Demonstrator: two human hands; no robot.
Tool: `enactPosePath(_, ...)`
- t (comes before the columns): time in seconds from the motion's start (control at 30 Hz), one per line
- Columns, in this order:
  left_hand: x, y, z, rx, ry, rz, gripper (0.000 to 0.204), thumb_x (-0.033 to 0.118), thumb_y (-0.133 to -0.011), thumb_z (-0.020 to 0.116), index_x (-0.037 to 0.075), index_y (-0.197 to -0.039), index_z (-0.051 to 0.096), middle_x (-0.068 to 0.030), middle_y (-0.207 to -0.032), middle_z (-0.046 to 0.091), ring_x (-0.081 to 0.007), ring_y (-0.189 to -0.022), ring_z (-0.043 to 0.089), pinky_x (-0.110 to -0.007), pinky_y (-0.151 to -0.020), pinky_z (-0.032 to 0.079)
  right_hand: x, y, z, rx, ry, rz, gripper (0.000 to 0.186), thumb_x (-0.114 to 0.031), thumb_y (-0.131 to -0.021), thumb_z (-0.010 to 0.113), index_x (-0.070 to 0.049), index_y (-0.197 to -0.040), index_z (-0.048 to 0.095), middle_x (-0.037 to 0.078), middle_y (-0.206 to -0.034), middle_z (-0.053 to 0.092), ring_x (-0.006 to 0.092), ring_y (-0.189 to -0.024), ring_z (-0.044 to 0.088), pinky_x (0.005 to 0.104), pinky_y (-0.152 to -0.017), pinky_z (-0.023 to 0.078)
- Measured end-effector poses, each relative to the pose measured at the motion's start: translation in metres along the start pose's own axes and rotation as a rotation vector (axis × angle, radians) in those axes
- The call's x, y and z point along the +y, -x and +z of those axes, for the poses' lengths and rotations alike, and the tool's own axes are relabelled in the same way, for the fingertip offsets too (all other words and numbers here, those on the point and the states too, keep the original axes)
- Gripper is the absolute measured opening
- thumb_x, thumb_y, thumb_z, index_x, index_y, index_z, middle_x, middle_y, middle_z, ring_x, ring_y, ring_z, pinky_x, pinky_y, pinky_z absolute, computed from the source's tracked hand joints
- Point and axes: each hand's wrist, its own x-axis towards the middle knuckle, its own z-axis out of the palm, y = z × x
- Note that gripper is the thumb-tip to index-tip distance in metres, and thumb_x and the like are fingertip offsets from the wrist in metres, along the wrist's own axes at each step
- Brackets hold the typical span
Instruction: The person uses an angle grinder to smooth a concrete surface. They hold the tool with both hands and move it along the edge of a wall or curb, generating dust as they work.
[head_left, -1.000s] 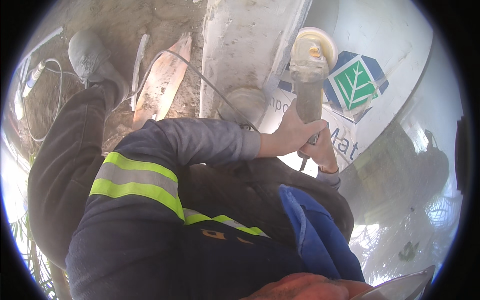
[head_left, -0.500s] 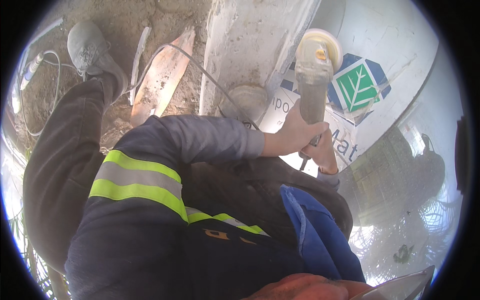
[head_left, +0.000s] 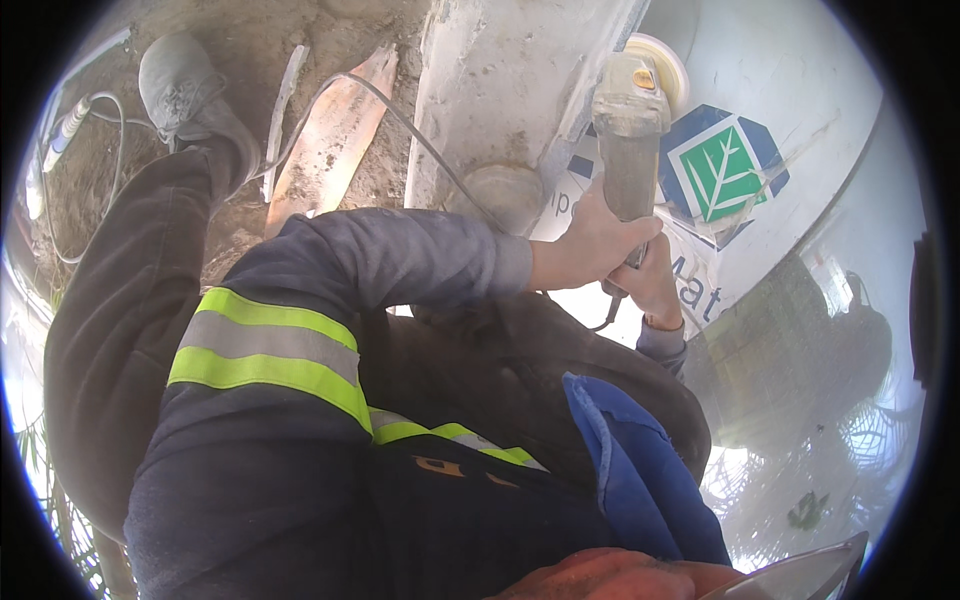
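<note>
My left hand [head_left: 590,235] and my right hand [head_left: 656,285] are both closed on the dusty grey body of an angle grinder [head_left: 628,150]; my left hand partly hides the right. The grinder's head points away from me, its pale round disc [head_left: 672,65] at the edge between a long whitish ledge [head_left: 500,90] and a curved white panel [head_left: 800,110] with a green leaf emblem. A cord drops from the handle end. Whether the disc touches the surface I cannot tell.
A dusty shoe [head_left: 185,90] rests on dirt at upper left, beside loose cable [head_left: 110,150]. A pale board [head_left: 335,130] and a thin strip [head_left: 285,110] lie there, crossed by the cord. A glossy, reflective surface [head_left: 800,400] fills the right side.
The grinder and both hands have shifted slightly away from me, up and a little right in the picture, with the grip unchanged. My left sleeve has moved up too.
</note>
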Motion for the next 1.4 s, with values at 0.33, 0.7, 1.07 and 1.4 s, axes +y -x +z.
enactPosePath(0.33, -0.009, 0.023, 0.009, -0.015, -0.018, -0.123, 0.070, 0.021, -0.082, 0.077, -0.006, -0.136, 0.041, -0.0194, -0.122, 0.059, -0.0266, -0.117, 0.060, -0.041, -0.101, 0.050, 0.006, 0.029, 0.009, 0.028, -0.100, -0.054, 0.037, -0.011, -0.073, 0.077, 0.005, -0.103, 0.063, 0.005, -0.084, 0.069, 0.0113, -0.072, 0.065, 0.0285, -0.062, 0.052)
enactPosePath(0.7, -0.001, 0.010, -0.001, 0.017, -0.071, -0.044, 0.071, 0.022, -0.082, 0.077, -0.007, -0.136, 0.042, -0.0222, -0.123, 0.060, -0.0292, -0.117, 0.061, -0.041, -0.102, 0.050, -0.005, 0.010, 0.010, 0.007, -0.030, -0.022, 0.030, -0.008, -0.074, 0.076, 0.005, -0.098, 0.065, 0.005, -0.079, 0.069, 0.0109, -0.070, 0.065, 0.0284, -0.062, 0.051)
enactPosePath(1.07, -0.009, 0.007, -0.003, 0.033, -0.111, -0.027, 0.063, 0.023, -0.084, 0.078, -0.005, -0.131, 0.047, -0.0168, -0.116, 0.063, -0.0235, -0.110, 0.063, -0.039, -0.096, 0.052, -0.001, 0.009, 0.008, 0.035, 0.016, -0.059, 0.036, -0.011, -0.071, 0.080, 0.004, -0.101, 0.067, 0.008, -0.086, 0.072, 0.0125, -0.073, 0.067, 0.0294, -0.065, 0.053)
enactPosePath(1.4, -0.022, 0.028, 0.006, -0.044, -0.003, -0.143, 0.074, 0.023, -0.081, 0.079, -0.006, -0.137, 0.041, -0.0198, -0.122, 0.058, -0.0264, -0.116, 0.060, -0.041, -0.101, 0.050, 0.007, 0.039, 0.014, 0.040, -0.096, 0.125, 0.043, -0.019, -0.069, 0.081, 0.004, -0.100, 0.065, 0.006, -0.086, 0.070, 0.0114, -0.076, 0.066, 0.0285, -0.065, 0.052)
